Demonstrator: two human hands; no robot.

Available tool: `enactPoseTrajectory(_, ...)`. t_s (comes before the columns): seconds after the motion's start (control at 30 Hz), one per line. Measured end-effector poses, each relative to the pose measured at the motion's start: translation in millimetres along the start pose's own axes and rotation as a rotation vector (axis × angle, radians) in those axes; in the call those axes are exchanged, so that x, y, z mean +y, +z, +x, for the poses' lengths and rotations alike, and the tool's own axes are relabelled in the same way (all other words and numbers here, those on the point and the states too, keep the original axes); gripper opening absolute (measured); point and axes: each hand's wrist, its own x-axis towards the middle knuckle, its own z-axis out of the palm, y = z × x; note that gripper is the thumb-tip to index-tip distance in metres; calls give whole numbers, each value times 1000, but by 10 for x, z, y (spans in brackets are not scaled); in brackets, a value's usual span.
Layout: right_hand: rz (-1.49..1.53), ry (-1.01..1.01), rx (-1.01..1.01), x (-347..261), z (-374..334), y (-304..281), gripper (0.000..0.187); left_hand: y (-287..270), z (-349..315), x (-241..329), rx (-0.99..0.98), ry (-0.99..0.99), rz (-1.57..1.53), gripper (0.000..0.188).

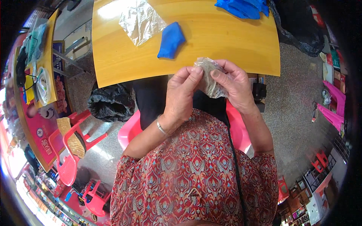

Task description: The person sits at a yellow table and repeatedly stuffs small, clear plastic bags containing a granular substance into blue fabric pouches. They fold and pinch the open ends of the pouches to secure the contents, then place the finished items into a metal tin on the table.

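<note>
Just off the near edge of a yellow wooden table (230,49), both my hands grip one small clear plastic bag (212,83) with something greyish-brown inside; its contents are too blurred to name. My left hand (182,88) pinches the bag's upper left edge between thumb and fingers. My right hand (236,84) is closed on the right side, its thumb lying over the front. A blue folded cloth-like piece (171,40) rests on the table beyond my left hand. Farther back lies a crumpled clear plastic sheet or bag (141,22).
More blue material (243,7) sits at the table's far right. A black plastic bag (298,28) hangs by the right edge, and another black bag (111,103) stands on the floor at left. Red plastic chairs (69,162) and a side table (49,77) are to the left.
</note>
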Motion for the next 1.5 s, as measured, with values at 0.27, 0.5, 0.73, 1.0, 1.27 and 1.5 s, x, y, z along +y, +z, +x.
enactPoseTrajectory(0.27,-209,-141,76,150,26,-4,35,57,-69,-52,27,305,452,22)
enactPoseTrajectory(0.5,-48,-126,75,-29,154,-68,28,-149,183,461,249,948,1208,8)
enactPoseTrajectory(0.73,-9,-149,35,-51,496,-51,27,-267,684,399,275,1069,1604,19)
enactPoseTrajectory(1.0,-54,-196,0,-2,715,-5,27,-376,683,432,265,782,1199,10)
enactPoseTrajectory(1.27,-233,-202,-133,-46,611,136,22,-232,550,471,225,389,531,11)
enactPoseTrajectory(1.5,-418,-257,-37,62,635,172,23,-148,484,425,195,372,466,11)
